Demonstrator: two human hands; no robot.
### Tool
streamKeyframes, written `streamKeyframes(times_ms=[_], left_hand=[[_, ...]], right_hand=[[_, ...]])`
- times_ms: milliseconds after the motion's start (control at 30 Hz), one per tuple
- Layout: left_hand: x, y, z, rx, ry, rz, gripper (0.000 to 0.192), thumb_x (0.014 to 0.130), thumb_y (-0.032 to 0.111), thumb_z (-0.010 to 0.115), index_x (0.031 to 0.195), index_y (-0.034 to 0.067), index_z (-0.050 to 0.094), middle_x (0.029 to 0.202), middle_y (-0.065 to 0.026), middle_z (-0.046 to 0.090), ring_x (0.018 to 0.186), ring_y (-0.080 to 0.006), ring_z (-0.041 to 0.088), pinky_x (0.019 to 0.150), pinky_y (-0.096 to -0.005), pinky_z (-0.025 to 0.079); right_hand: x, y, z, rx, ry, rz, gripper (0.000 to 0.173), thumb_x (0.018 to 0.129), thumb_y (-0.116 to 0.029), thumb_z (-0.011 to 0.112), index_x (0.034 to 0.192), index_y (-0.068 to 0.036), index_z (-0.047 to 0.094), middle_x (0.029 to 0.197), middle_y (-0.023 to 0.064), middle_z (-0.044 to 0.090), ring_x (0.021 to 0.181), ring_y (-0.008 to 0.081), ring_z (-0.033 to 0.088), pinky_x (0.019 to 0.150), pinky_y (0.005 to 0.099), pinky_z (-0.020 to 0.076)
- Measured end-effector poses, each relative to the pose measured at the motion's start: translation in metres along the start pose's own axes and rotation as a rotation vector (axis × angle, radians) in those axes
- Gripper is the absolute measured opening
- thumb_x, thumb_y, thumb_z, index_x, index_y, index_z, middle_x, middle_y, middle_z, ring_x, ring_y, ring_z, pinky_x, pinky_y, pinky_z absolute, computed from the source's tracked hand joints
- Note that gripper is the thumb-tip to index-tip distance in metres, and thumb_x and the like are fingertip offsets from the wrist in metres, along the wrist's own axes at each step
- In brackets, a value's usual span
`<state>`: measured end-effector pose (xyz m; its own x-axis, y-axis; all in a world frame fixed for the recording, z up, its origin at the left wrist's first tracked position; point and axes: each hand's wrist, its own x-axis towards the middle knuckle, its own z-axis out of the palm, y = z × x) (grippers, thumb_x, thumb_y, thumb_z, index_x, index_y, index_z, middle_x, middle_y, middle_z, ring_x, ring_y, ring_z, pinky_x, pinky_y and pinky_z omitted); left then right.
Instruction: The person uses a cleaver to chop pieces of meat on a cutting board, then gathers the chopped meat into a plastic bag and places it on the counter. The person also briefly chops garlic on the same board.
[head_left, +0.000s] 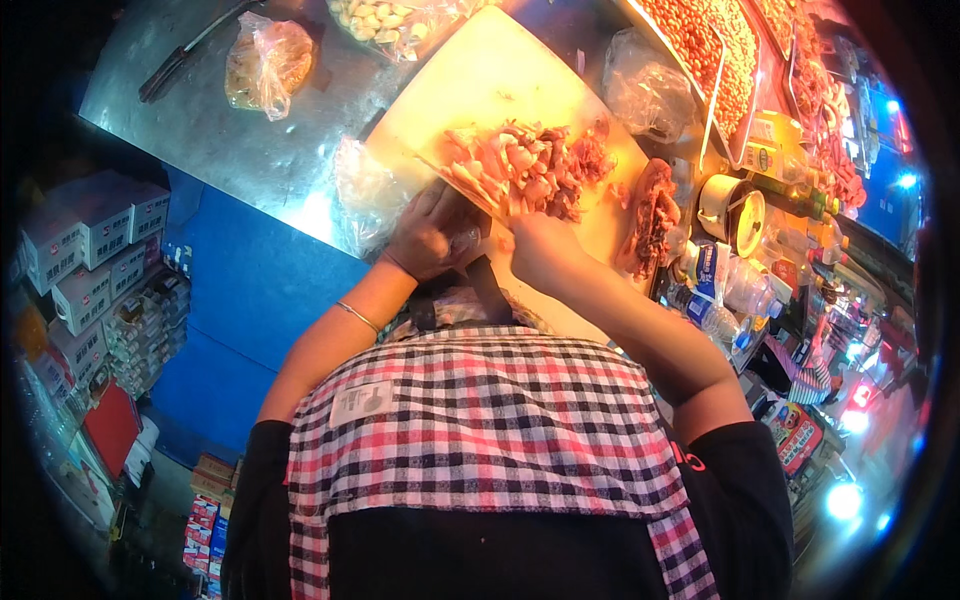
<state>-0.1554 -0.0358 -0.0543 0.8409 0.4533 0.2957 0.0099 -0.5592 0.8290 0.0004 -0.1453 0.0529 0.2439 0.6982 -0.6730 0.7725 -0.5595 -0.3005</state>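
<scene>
On the pale cutting board (480, 67) lies a pile of cut meat (532, 165). My right hand (547, 251) is closed at the pile's near edge, around the end of a broad knife (469, 189) whose blade points up and left beside the meat. Just left of it, my left hand (424, 236) is bent over something dark and partly see-through at the board's near left edge; its fingertips are hidden, so its grip cannot be told. A clear plastic bag (364, 187) lies beside the left hand. A longer dark piece of meat (652, 217) rests at the board's right edge.
The metal table (187, 142) holds a knotted bag of food (270, 64), a dark-handled tool (165, 71) and a bag of pale pieces (375, 22). At right are a crumpled plastic bag (649, 86), a tray of peanuts (705, 45), an enamel pot (731, 214) and several bottles (750, 289).
</scene>
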Motion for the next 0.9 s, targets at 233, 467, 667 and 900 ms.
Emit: streamKeyframes(times_ms=[233, 467, 667, 900], left_hand=[[0.002, 0.001, -0.009, 0.316, -0.032, 0.212, 0.041, 0.084, 0.031, 0.067, 0.106, -0.003, 0.069, 0.117, -0.0188, 0.062, 0.1, -0.0416, 0.061, 0.086, -0.0474, 0.052], [-0.001, -0.006, -0.006, 0.133, -0.069, 0.142, 0.043, 0.087, 0.017, 0.063, 0.124, -0.005, 0.063, 0.124, -0.0167, 0.059, 0.113, -0.0397, 0.058, 0.092, -0.0475, 0.052], [0.001, -0.004, -0.005, 0.176, -0.059, 0.172, 0.044, 0.086, 0.018, 0.065, 0.127, 0.002, 0.064, 0.132, -0.0155, 0.058, 0.119, -0.0379, 0.056, 0.093, -0.0457, 0.052], [-0.006, -0.009, -0.005, 0.308, -0.12, 0.185, 0.045, 0.084, 0.025, 0.069, 0.124, 0.004, 0.066, 0.138, -0.017, 0.054, 0.125, -0.0405, 0.053, 0.099, -0.0469, 0.049]], right_hand=[[0.034, -0.015, 0.013, -0.003, 0.155, 0.013, 0.015, 0.077, -0.013, 0.065, 0.086, -0.002, 0.069, 0.087, 0.02, 0.071, 0.083, 0.0388, 0.07, 0.076, 0.0502, 0.0553], [-0.021, 0.014, -0.017, 0.039, -0.009, 0.109, 0.016, 0.076, -0.006, 0.058, 0.085, 0.001, 0.069, 0.087, 0.0248, 0.07, 0.086, 0.0415, 0.069, 0.078, 0.049, 0.0548], [-0.022, 0.012, -0.002, -0.043, -0.085, 0.081, 0.014, 0.08, -0.004, 0.056, 0.09, -0.002, 0.066, 0.086, 0.0228, 0.068, 0.087, 0.0407, 0.068, 0.076, 0.0485, 0.0531], [0.027, -0.02, 0.006, -0.053, 0.001, 0.069, 0.016, 0.079, -0.01, 0.063, 0.092, -0.003, 0.067, 0.088, 0.0212, 0.07, 0.088, 0.0382, 0.07, 0.077, 0.0467, 0.0557]])
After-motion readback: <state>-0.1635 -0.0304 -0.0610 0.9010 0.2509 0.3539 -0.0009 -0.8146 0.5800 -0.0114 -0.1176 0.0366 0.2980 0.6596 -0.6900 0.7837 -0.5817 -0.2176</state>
